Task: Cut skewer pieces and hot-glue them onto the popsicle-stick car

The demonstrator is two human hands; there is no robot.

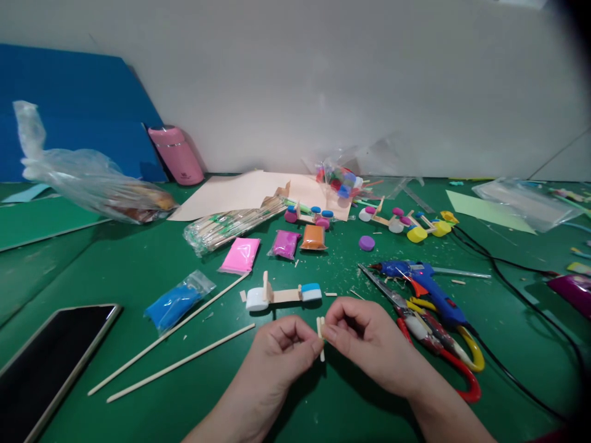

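Between my fingertips are short pale wooden stick pieces (322, 353), apparently two held upright side by side. My left hand (289, 354) pinches them from the left, and my right hand (364, 341) pinches them from the right near their upper part. Just beyond my hands sits a small toy car (285, 296) made of a flat wooden stick with white and blue bottle-cap wheels and a short upright stick. Two long wooden sticks (184, 362) lie to the left of my left hand. Scissors (427, 332) with red and yellow handles rest right of my right hand.
A blue glue gun (427, 283) lies on the right, its black cord trailing forward. A phone (50, 363) is at left near a blue clay packet (179, 301). Farther back are more clay packets (240, 255), bundled sticks (235, 224), finished cap-wheeled cars (383, 218) and a pink flask (178, 157).
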